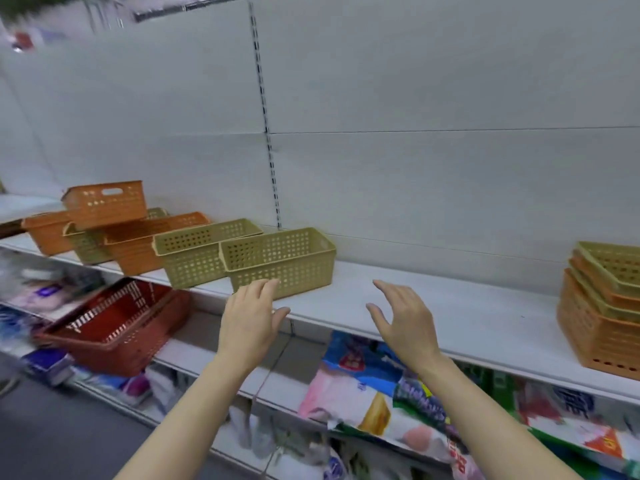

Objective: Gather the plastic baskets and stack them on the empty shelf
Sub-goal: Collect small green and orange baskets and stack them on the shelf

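On the white shelf (450, 306) stands a row of loose perforated baskets. Nearest is a yellow-green basket (280, 259), with a second yellow-green one (194, 252) to its left. Farther left are orange baskets (138, 244), and one orange basket (107, 202) lies tilted on top of them. At the far right sits a nested stack of orange and yellow-green baskets (602, 306). My left hand (251, 318) is open, its fingertips just in front of the nearest basket's lower front edge. My right hand (403, 318) is open over the bare shelf, to the right of that basket.
Below the shelf's left part a red shopping basket (114, 323) sits tilted on a lower shelf. Colourful bagged goods (381, 386) fill the lower shelves. The white back panel (415, 98) rises behind the shelf. Dark floor (52, 438) lies at the bottom left.
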